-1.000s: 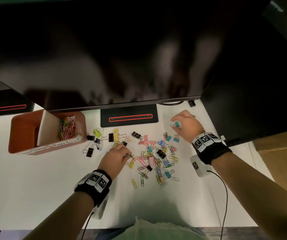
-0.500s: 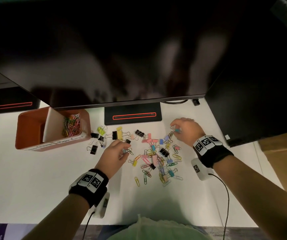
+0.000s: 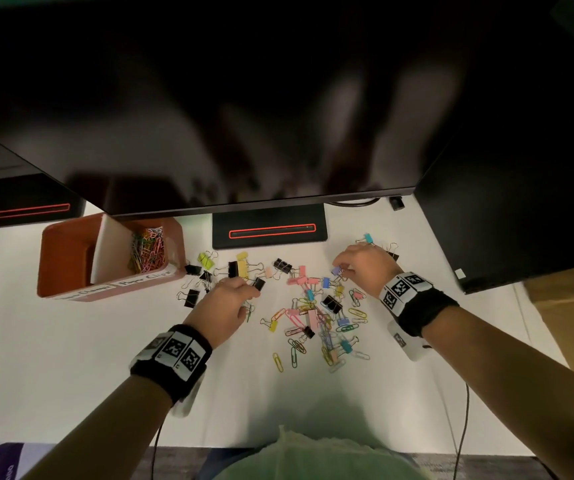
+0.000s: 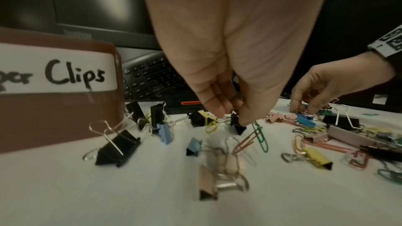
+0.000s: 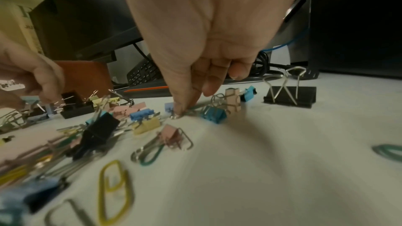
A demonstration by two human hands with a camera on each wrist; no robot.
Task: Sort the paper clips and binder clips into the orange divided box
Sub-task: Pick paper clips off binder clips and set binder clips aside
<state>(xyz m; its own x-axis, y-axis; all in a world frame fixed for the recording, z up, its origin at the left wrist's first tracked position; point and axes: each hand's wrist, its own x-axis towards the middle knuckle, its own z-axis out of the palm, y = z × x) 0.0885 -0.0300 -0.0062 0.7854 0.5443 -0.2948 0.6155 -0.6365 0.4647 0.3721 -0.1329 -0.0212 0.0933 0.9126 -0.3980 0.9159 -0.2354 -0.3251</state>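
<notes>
The orange divided box [image 3: 57,258] stands at the left; its right compartment holds coloured paper clips [image 3: 147,251]. Mixed binder clips and paper clips [image 3: 313,313] lie scattered on the white desk. My left hand [image 3: 240,294] pinches a green paper clip [image 4: 262,137] and an orange paper clip [image 4: 245,141], which dangle under the thumb. Its fingertips also touch the wire handle of a small black binder clip [image 4: 238,126]. My right hand [image 3: 342,270] pinches the wire handle of a pale blue binder clip [image 5: 169,106] at the pile's far edge.
A dark monitor overhangs the desk, with its stand base [image 3: 268,232] just behind the clips. A keyboard [image 4: 152,78] sits under it. A large black binder clip [image 5: 289,94] and a teal one [image 3: 368,238] lie beyond the right hand. A dark case [image 3: 507,220] stands to the right.
The left hand has moved away from me and left, carrying its paper clips to the black binder clip. The right hand has left the teal clip and come in to the pale blue one.
</notes>
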